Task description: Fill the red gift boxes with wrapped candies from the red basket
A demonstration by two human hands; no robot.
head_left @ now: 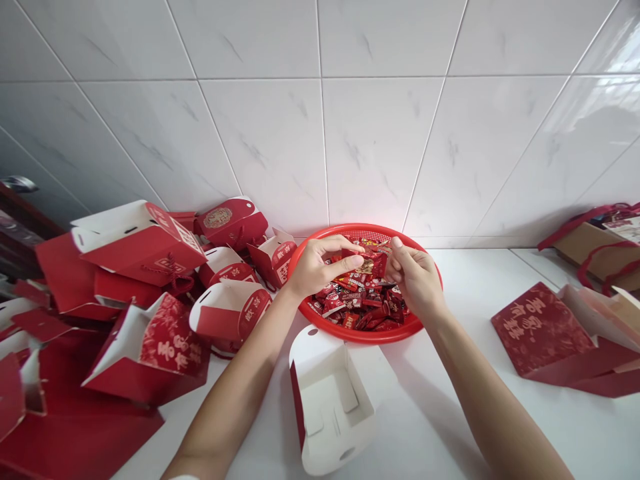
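A red plastic basket (360, 337) stands against the tiled wall, filled with small red wrapped candies (357, 303). Above it, my right hand (415, 277) pinches the edge of a red candy packet (371, 265) between thumb and fingers. The thumb and fingers of my left hand (324, 265) close on the packet's other side, partly hiding it. Between my forearms, in front of the basket, lies an open red box with a white inside (327, 407); nothing shows inside it.
Many red gift boxes (150, 243) are piled on the left, some open. On the right stand an open dark red box (545, 333) and a brown box with red ribbon (583, 257). The tiled wall (375, 147) rises behind the basket.
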